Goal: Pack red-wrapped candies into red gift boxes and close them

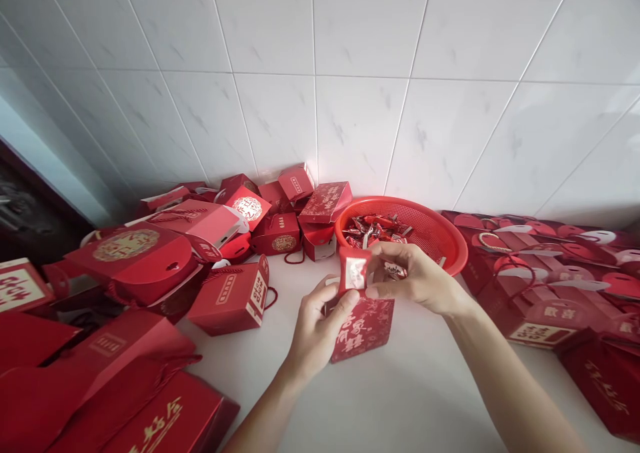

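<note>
A red box with pale lettering (364, 330) stands on the white table, just beneath both hands. My left hand (324, 323) is closed at its upper left, thumb and fingers pinching the small red flap with a whitish patch (355, 273) that rises above the box. My right hand (417, 276) is also closed, its thumb and index finger at the right edge of that flap. Behind the hands, wrapped candies (377, 228) lie in a red plastic basket (453, 240). My right hand partly hides the basket's front.
Many red gift boxes (223, 296) are piled on the left, some with rope handles. Closed boxes (555, 310) stand in rows on the right. A tiled wall (365, 126) rises behind the white table (400, 400).
</note>
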A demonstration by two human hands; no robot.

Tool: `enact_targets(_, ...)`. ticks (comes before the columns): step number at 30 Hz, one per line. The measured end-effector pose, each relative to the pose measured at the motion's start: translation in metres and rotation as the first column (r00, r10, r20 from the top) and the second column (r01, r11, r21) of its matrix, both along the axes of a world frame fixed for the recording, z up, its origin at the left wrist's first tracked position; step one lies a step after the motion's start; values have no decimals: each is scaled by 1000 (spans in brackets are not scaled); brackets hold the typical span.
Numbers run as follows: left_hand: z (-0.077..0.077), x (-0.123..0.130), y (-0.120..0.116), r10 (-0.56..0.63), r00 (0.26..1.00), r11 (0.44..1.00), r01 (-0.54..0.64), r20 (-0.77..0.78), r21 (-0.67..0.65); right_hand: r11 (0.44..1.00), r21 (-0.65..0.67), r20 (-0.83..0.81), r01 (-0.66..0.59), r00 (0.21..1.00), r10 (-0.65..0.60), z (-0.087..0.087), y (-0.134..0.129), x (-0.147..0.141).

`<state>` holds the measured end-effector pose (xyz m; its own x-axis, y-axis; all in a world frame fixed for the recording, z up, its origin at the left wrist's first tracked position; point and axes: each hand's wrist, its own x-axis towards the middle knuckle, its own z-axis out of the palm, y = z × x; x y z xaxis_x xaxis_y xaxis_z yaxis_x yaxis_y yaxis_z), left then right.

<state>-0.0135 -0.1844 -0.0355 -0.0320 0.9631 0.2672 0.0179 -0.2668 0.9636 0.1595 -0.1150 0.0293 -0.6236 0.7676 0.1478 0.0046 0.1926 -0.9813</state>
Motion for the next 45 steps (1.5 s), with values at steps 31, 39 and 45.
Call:
enact_targets(31,5,-7,1,-11,970,1000,6,243,23,155,973,-115,174,938,-328,-11,-10,-2)
enact_targets(39,5,-2,-5,63,997,983,-69,43,170,889,430,3,159,984,-177,1,-18,-1)
enact_targets(45,4,-5,-8,48,999,980,-42,-26,192,959,158,-135,236,967,-216,1,-20,-8)
